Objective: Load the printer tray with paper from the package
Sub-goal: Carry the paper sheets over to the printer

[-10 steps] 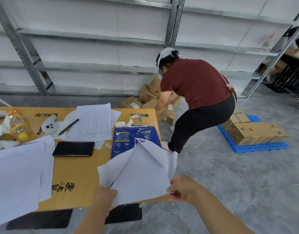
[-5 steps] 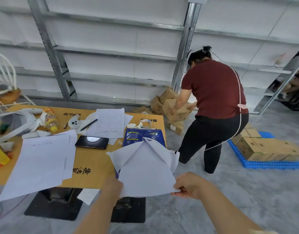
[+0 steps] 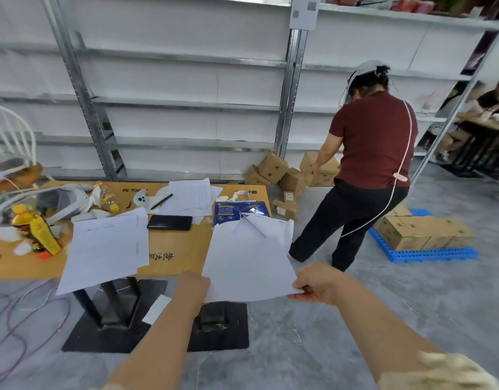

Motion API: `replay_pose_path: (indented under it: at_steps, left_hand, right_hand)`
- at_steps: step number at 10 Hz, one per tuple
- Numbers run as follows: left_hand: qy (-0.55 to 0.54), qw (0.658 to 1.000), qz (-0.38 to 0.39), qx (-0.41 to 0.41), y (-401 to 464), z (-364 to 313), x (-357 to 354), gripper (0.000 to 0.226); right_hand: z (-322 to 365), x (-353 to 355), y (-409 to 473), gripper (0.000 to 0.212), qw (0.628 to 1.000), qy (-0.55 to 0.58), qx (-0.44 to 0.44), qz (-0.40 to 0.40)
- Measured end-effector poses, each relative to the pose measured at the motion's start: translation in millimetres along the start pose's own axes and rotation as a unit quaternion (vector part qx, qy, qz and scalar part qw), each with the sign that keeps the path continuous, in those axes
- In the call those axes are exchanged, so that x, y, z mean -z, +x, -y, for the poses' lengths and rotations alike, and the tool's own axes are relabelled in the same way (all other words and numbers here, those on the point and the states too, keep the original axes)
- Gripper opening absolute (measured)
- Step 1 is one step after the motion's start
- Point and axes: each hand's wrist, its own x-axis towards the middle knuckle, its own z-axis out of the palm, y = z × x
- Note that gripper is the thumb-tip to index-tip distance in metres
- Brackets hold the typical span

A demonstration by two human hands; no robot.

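Paper out of the package, not yet loaded

At frame centre, the paper [image 3: 248, 266] leaves the torn blue package [image 3: 237, 211] on the surface [image 3: 172, 253]; my left hand [image 3: 193, 282] and right hand [image 3: 317, 282] fingers pinch its near edge. No printer tray is visible.

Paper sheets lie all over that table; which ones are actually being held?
The white sheets at the table's right end, pinched by the left hand and right hand, coming from the blue package.

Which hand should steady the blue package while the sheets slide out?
Probably left. The left hand sits nearer the table and the blue package; the right hand pinches the sheets beyond the table edge.
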Motion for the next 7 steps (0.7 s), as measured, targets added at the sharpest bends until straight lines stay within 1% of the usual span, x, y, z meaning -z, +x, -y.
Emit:
replay_pose_path:
  at_steps: [1, 2, 3, 4, 5, 6, 7]
  left_hand:
    - [0.011, 0.999, -0.016, -0.027, -4.7, 18.2, 14.6, 0.017]
    - [-0.002, 0.997, -0.045, -0.063, -19.1, 27.7, 27.7, 0.018]
    - [-0.027, 0.994, -0.068, -0.083, -37.6, 31.8, 49.7, 0.013]
    - [-0.04, 0.988, -0.111, -0.101, -54.6, 31.2, 75.9, 0.025]
    - [-0.037, 0.982, -0.158, -0.1, -63.6, 34.5, 106.2, 0.031]
    - [-0.051, 0.975, -0.203, -0.072, -72.3, 43.2, 132.0, 0.03]
    - [-0.07, 0.966, -0.243, -0.044, -88.7, 52.2, 149.2, 0.012]
  right_hand:
    - [-9.8, -11.5, -23.8, 0.02, 1.0, 0.012, 0.019, 0.0]
    - [-13.1, -27.8, -41.0, 0.028, 0.998, 0.007, 0.058, 0.003]
    - [-7.3, -45.7, -55.6, 0.019, 0.995, -0.03, 0.093, 0.007]
    - [4.7, -67.0, -63.2, 0.016, 0.991, -0.061, 0.12, 0.017]
    - [18.4, -93.4, -68.4, 0.014, 0.984, -0.089, 0.152, 0.041]
    - [26.7, -116.2, -65.4, 0.015, 0.973, -0.117, 0.185, 0.069]
    - [30.6, -136.9, -62.4, 0.017, 0.96, -0.166, 0.204, 0.095]
